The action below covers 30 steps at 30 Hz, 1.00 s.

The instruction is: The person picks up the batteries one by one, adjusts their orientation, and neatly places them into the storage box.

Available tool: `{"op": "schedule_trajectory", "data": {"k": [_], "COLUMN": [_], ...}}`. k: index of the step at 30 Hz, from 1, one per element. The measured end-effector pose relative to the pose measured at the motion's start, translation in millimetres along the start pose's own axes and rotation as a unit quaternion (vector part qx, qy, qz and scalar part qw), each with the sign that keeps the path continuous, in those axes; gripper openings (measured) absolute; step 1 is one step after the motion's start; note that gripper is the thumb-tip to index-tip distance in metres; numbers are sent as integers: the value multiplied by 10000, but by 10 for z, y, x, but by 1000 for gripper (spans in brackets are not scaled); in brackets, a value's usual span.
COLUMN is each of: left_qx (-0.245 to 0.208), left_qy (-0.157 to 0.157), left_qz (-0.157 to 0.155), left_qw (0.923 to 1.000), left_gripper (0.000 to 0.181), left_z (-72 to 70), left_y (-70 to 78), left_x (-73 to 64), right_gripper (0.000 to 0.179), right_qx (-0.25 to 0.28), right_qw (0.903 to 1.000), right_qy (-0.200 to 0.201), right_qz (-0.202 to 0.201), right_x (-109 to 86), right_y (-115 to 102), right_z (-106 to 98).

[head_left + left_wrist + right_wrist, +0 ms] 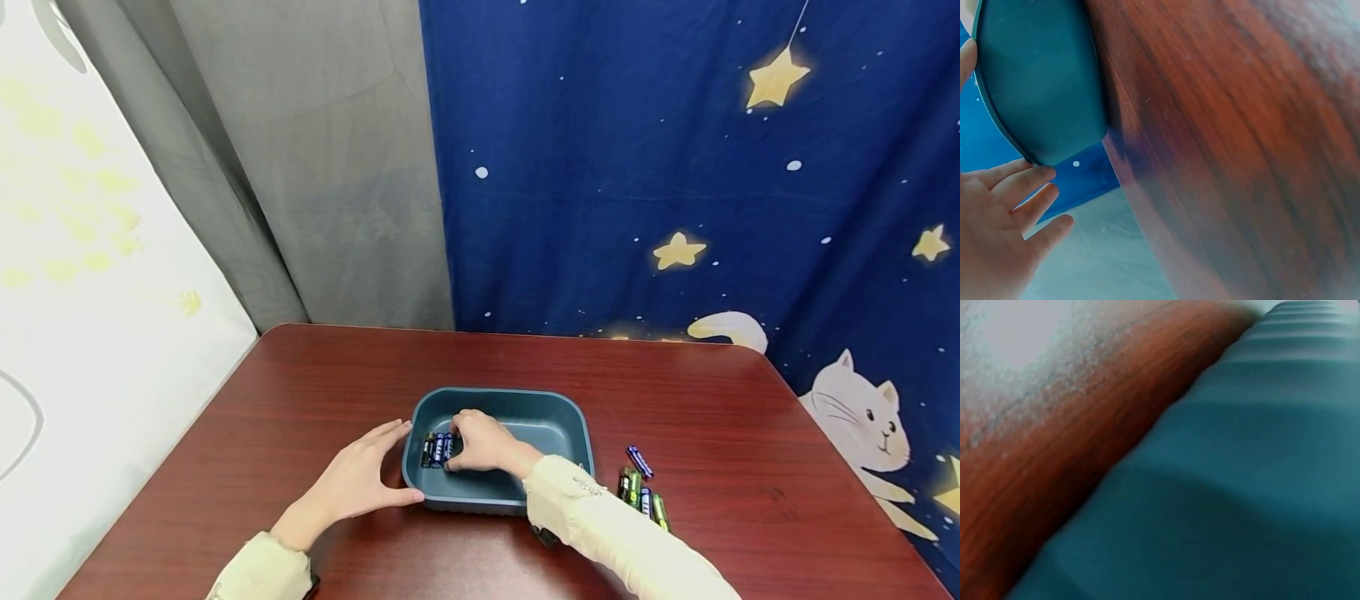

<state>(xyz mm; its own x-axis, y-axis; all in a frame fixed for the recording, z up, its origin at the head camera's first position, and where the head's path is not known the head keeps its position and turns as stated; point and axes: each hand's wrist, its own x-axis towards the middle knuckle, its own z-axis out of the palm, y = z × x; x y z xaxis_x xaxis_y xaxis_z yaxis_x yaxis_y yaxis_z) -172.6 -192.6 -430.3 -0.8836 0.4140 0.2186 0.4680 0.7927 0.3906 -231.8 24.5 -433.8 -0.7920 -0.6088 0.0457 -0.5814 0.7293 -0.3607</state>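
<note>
In the head view a teal plastic box (551, 408) sits on the table. Several small batteries stand side by side at its left end, dark blue and black ones (432, 450) among them. My right hand (483, 442) reaches into the box and pinches a blue battery (448, 447) at the row's right end, thumb and fingertips at its two ends. My left hand (363, 471) touches the box's left end, thumb at the near corner, spread fingers at the far corner. The left wrist view shows those fingers (1025, 184) against the box rim (997, 122). The right wrist view shows only the box's ribbed wall (1222, 481) and table.
Right of the box, loose batteries lie on the reddish-brown table (720, 450): a blue one (640, 462) apart, and several green and blue ones (634, 487) grouped near the right sleeve (600, 517). A dark object (545, 536) shows partly under that sleeve. Curtains (600, 167) hang behind.
</note>
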Motion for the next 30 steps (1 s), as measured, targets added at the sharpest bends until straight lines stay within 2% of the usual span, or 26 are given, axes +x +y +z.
{"op": "schedule_trajectory", "data": {"k": [12, 18, 24, 30], "left_qx": [49, 63, 50, 7], "left_qy": [2, -31, -91, -45], "left_qz": [11, -25, -130, -146], "left_qw": [10000, 10000, 9999, 9999], "left_gripper": [91, 92, 93, 92], "left_z": [5, 5, 12, 10], "left_y": [-8, 3, 13, 22], "left_x": [-2, -1, 4, -6], "right_gripper": [50, 51, 52, 53], "right_qx": [-3, 121, 379, 737], "right_qw": [9999, 9998, 9989, 9965], "right_qy": [101, 186, 281, 389], "right_qz": [80, 2, -40, -81], "right_x": [8, -43, -175, -390], "right_y": [-4, 45, 119, 210], "right_z": [19, -61, -187, -310]}}
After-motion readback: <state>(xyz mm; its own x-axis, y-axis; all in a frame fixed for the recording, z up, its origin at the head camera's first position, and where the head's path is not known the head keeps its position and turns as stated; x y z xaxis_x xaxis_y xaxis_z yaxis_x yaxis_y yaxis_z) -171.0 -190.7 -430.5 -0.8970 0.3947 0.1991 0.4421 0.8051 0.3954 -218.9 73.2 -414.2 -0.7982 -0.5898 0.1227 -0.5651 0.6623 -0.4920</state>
